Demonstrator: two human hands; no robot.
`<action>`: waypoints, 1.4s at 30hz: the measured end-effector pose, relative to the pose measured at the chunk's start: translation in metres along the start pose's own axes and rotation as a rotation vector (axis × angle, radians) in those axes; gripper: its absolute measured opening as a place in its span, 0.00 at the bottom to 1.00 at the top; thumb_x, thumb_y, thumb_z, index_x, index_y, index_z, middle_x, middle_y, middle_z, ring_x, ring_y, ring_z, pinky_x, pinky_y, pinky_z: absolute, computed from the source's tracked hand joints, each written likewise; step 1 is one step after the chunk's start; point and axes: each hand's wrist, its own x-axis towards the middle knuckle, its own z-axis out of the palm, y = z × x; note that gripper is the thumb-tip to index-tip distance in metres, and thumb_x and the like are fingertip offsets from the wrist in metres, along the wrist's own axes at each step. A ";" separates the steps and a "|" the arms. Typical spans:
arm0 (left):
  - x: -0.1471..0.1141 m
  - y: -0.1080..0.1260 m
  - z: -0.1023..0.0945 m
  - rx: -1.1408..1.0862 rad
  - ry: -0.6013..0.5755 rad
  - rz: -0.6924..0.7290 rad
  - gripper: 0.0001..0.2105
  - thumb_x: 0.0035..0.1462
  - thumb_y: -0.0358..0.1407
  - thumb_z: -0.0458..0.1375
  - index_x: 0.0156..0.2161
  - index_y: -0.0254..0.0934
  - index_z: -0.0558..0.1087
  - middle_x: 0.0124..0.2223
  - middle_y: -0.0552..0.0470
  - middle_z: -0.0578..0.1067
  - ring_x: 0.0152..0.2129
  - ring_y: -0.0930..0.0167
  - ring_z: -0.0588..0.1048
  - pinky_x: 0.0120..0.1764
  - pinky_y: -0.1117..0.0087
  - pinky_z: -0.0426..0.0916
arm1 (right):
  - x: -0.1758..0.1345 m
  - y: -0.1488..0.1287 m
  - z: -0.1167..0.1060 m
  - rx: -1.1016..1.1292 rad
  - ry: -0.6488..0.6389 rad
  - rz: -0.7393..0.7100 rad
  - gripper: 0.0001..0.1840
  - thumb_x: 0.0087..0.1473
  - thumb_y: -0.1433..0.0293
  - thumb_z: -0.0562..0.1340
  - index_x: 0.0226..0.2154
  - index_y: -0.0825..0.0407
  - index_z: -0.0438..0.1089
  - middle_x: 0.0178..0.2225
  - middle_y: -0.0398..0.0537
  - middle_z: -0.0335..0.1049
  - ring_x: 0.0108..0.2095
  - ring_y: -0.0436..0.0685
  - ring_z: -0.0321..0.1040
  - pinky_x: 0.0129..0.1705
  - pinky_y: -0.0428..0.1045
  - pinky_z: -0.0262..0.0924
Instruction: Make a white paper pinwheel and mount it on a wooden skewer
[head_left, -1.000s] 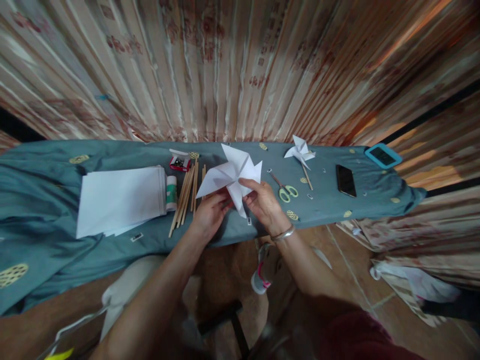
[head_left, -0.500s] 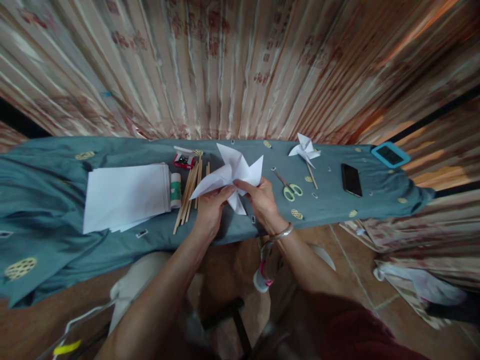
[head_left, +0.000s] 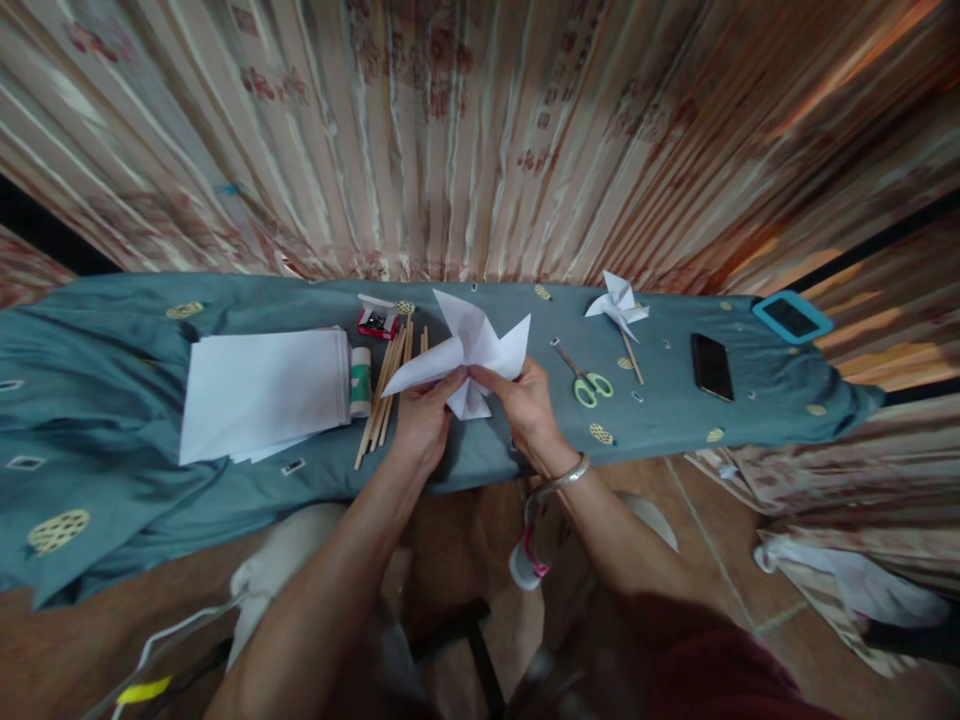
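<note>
A white paper pinwheel (head_left: 480, 345) without a visible stick is held up over the near middle of the cloth-covered table. My left hand (head_left: 426, 415) grips its lower left side, thumb near the centre. From the right, my right hand (head_left: 526, 400) pinches it, and both thumbs meet close to the middle. Fingers behind the paper are hidden. Just left of my left hand lie several wooden sticks (head_left: 382, 390). Scissors with pale green handles (head_left: 592, 388) rest to the right of my right hand. Farther right, a finished-looking pinwheel (head_left: 618, 303) lies on its stick.
A stack of white paper (head_left: 266, 395) lies at the left beside a green-and-white glue stick (head_left: 360, 382). Behind the sticks sits an open red box (head_left: 377, 318) of small dark pieces. A black phone (head_left: 712, 366) and a blue-framed device (head_left: 793, 316) are at the right.
Both hands keep their grip on the pinwheel, and its lower blade has shifted slightly up and left between them. The whole view has drifted a little, moving the table items rightward.
</note>
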 end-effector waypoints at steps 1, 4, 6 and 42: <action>0.000 0.000 -0.001 -0.009 0.002 -0.002 0.16 0.28 0.32 0.74 0.27 0.33 0.77 0.29 0.50 0.81 0.36 0.62 0.80 0.44 0.62 0.73 | -0.001 -0.001 0.000 -0.009 -0.005 -0.011 0.23 0.30 0.61 0.75 0.31 0.52 0.73 0.27 0.43 0.78 0.26 0.54 0.71 0.30 0.49 0.67; 0.002 0.001 -0.003 -0.035 -0.005 -0.009 0.15 0.32 0.30 0.73 0.30 0.33 0.77 0.31 0.50 0.81 0.37 0.63 0.80 0.45 0.63 0.73 | -0.005 -0.008 -0.003 -0.031 -0.056 -0.047 0.24 0.30 0.61 0.76 0.33 0.51 0.73 0.30 0.43 0.78 0.29 0.54 0.72 0.33 0.50 0.68; 0.002 0.004 -0.003 -0.038 -0.005 -0.005 0.14 0.35 0.29 0.72 0.31 0.34 0.77 0.33 0.50 0.82 0.38 0.63 0.80 0.46 0.62 0.73 | -0.007 -0.014 -0.007 -0.023 -0.117 -0.063 0.25 0.30 0.60 0.76 0.34 0.49 0.73 0.32 0.42 0.79 0.31 0.55 0.73 0.36 0.51 0.70; -0.007 0.007 -0.019 0.561 -0.231 0.011 0.15 0.34 0.36 0.72 0.32 0.34 0.81 0.33 0.48 0.82 0.34 0.61 0.79 0.45 0.60 0.72 | -0.015 -0.037 -0.059 -1.104 -0.462 -0.683 0.12 0.61 0.63 0.58 0.39 0.50 0.75 0.68 0.51 0.50 0.70 0.66 0.38 0.65 0.68 0.43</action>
